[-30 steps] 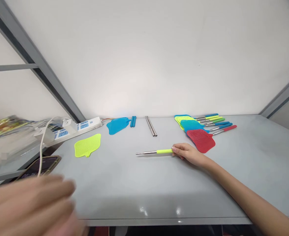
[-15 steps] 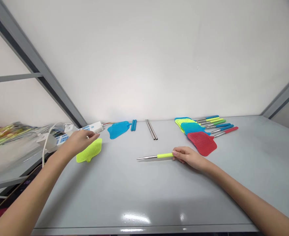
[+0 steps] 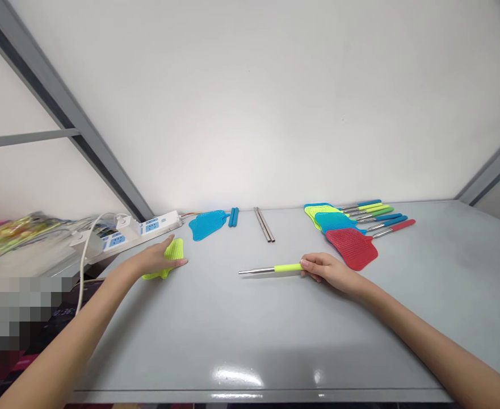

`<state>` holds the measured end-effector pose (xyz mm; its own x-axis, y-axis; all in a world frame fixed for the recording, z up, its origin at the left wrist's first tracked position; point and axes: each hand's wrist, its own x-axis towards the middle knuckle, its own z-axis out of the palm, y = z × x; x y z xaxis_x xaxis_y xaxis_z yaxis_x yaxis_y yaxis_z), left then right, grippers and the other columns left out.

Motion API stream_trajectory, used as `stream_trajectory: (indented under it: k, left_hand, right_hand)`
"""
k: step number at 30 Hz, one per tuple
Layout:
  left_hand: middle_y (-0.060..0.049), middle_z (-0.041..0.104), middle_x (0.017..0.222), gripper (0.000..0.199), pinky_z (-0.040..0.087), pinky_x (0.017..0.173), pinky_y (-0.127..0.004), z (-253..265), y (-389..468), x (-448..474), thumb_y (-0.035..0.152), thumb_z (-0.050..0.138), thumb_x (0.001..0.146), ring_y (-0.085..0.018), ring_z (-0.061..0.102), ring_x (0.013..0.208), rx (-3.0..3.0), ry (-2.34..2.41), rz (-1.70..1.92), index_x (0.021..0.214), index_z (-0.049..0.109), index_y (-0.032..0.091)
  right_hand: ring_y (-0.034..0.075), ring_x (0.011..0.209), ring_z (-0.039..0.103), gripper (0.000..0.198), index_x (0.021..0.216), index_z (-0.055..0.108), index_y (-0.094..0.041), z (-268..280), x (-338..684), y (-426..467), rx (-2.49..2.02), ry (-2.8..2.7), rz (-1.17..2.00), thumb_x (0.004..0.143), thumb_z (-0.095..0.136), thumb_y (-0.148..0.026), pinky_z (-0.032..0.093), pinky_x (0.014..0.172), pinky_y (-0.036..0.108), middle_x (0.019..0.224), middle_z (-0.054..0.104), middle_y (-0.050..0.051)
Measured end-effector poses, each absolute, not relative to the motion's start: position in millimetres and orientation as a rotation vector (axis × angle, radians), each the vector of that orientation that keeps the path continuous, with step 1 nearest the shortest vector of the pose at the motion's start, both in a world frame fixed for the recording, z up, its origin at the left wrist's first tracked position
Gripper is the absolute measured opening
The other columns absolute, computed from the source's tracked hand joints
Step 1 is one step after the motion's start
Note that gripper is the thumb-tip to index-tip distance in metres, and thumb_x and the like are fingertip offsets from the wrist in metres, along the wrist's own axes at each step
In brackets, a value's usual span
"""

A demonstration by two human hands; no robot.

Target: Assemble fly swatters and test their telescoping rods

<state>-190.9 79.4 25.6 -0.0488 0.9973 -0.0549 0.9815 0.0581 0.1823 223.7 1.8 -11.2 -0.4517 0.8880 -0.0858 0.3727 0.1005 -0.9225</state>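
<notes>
With thumb and fingers apart, my left hand [image 3: 158, 258] is over a yellow-green fly swatter head [image 3: 175, 250] on the left of the table and covers much of it. Whether the fingers touch it I cannot tell. My right hand [image 3: 326, 272] grips the end of a telescopic handle [image 3: 287, 267], which has a yellow-green sleeve and a silver metal rod pointing left. Close behind my right hand lies a red fly swatter [image 3: 352, 248], at the front of a group of blue, yellow and green fly swatters [image 3: 335, 220].
A blue swatter head [image 3: 208, 225], two blue grip sleeves [image 3: 233, 217] and metal rods [image 3: 264, 225] lie along the back of the grey table [image 3: 215, 329]. At the left edge is a white power strip [image 3: 160, 224] with a cable [image 3: 82, 272]. Plastic-bagged items [image 3: 24, 238] lie further left.
My left hand has come down and slightly right onto the yellow-green swatter head, its fingers spreading. My right hand still holds the handle in nearly the same place.
</notes>
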Motion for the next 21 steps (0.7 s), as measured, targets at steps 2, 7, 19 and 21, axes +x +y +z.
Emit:
stream_trajectory:
  k: [2,7,19,21]
  left_hand:
    - [-0.017,0.043,0.121,0.098,0.036,0.079,-0.038,25,80,-184,0.072,0.047,0.053,-0.033,0.043,0.106,1.971,2.151,-0.097,0.131,0.025,0.017]
    - [-0.018,0.039,0.118,0.101,0.035,0.077,-0.045,17,79,-159,0.078,0.043,0.046,-0.04,0.033,0.111,1.99,2.224,-0.13,0.13,0.026,0.023]
    - [-0.006,0.041,0.087,0.061,0.039,0.073,-0.035,11,40,-76,0.068,0.045,0.061,-0.024,0.047,0.083,2.462,1.862,0.369,0.097,0.048,0.019]
    - [-0.004,0.04,0.084,0.053,0.039,0.071,-0.034,14,40,-62,0.065,0.046,0.063,-0.023,0.046,0.081,2.456,1.801,0.487,0.089,0.047,0.019]
  right_hand:
    - [0.01,0.05,0.034,0.037,0.07,0.053,-0.015,-11,223,2,-1.23,-1.877,1.335,0.081,0.038,-0.047,0.026,0.047,0.022,0.053,0.037,-0.003]
    - [0.01,0.05,0.034,0.036,0.069,0.053,-0.016,-10,223,1,-1.236,-1.886,1.321,0.081,0.039,-0.047,0.025,0.046,0.022,0.054,0.038,-0.003]
    - [0.01,0.049,0.034,0.036,0.07,0.055,-0.015,-13,225,3,-1.218,-1.803,1.382,0.081,0.041,-0.047,0.025,0.047,0.022,0.052,0.037,-0.003]
    - [0.01,0.049,0.036,0.036,0.069,0.055,-0.015,-11,227,4,-1.2,-1.754,1.406,0.08,0.042,-0.047,0.027,0.049,0.023,0.05,0.038,-0.003]
